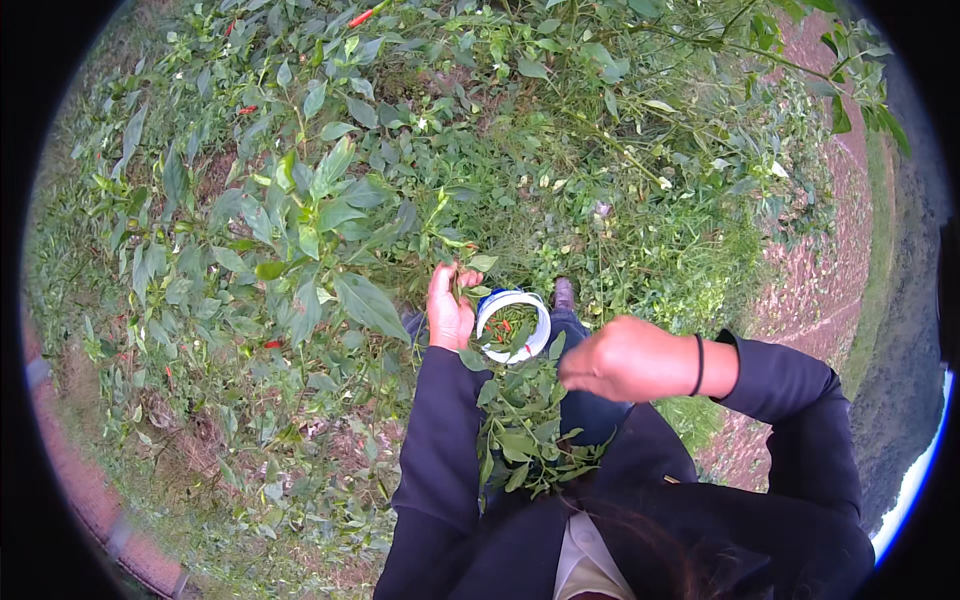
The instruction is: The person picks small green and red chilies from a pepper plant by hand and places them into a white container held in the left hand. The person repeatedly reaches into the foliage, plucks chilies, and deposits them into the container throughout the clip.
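Observation:
My left hand [451,313] is at a chilli plant, its fingers curled around a thin leafy sprig [460,282]. Just right of it is a white bucket [543,339] with a blue outer edge, holding many green chillies [523,315] and a few red ones [505,327]. My right hand [628,361], with a dark band at the wrist, is raised to the right of the bucket. Its fingers are closed together, and whatever may lie inside them is hidden. Leafy branches [517,442] hang in front of my body, below the bucket.
Chilli plants [330,202] spread across the left and top, with scattered red chillies [273,344]. A long branch [780,56] reaches in at the upper right. My shoe [564,293] shows beyond the bucket. Bare brown soil [810,277] runs along the right.

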The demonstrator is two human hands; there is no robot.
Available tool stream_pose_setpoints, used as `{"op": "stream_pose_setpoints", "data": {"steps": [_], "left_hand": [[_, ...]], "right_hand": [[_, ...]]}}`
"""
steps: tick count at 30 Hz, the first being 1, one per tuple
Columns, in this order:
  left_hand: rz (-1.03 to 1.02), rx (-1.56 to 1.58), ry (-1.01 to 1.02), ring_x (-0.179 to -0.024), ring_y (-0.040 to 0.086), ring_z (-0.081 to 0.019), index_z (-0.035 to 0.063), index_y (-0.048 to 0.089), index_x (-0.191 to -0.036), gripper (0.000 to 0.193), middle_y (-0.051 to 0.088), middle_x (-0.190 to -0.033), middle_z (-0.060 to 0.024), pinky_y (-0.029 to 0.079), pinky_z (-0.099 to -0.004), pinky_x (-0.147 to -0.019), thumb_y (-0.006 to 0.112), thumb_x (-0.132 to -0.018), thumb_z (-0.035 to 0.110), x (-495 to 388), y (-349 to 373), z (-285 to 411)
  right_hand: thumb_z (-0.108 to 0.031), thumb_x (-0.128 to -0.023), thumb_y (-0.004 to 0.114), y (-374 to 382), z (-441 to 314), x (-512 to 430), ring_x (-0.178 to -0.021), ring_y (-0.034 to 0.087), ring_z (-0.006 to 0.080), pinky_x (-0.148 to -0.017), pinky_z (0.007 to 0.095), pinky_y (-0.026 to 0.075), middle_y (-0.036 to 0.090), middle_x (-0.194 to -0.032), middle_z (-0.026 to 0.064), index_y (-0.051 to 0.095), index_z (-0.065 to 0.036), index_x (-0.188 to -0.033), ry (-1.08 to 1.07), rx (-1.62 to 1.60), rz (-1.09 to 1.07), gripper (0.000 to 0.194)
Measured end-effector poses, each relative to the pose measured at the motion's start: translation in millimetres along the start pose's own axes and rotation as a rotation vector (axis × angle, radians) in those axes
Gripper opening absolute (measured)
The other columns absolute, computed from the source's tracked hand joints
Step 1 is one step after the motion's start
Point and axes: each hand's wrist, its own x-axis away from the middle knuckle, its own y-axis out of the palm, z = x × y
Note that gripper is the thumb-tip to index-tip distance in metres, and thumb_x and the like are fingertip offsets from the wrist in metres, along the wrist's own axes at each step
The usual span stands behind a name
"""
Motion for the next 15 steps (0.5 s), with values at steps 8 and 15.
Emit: {"op": "stream_pose_setpoints", "data": {"steps": [8,15], "left_hand": [[0.022,-0.012,-0.005,-0.063,0.041,-0.0140,0.0059,0.047,-0.083,0.008,0.042,-0.064,-0.0008,0.041,-0.0342,-0.073,0.046,-0.084,0.013,-3,-7,-6],[0.069,-0.050,0.014,-0.065,0.044,-0.0148,0.0062,0.047,-0.082,0.009,0.043,-0.065,-0.0003,0.042,-0.0340,-0.073,0.046,-0.085,0.014,6,4,4]], "right_hand": [[-0.014,-0.067,0.057,17,102,-179,-0.075,0.053,0.0208,-0.060,0.0309,0.048,0.046,-0.082,0.0066,0.054,-0.006,-0.077,-0.028,0.666,0.692,0.013],[-0.014,-0.068,0.068,11,79,-152,-0.070,0.056,0.0234,-0.057,0.0331,0.048,0.049,-0.075,0.0066,0.054,-0.005,-0.076,-0.234,0.270,0.810,0.018]]}}
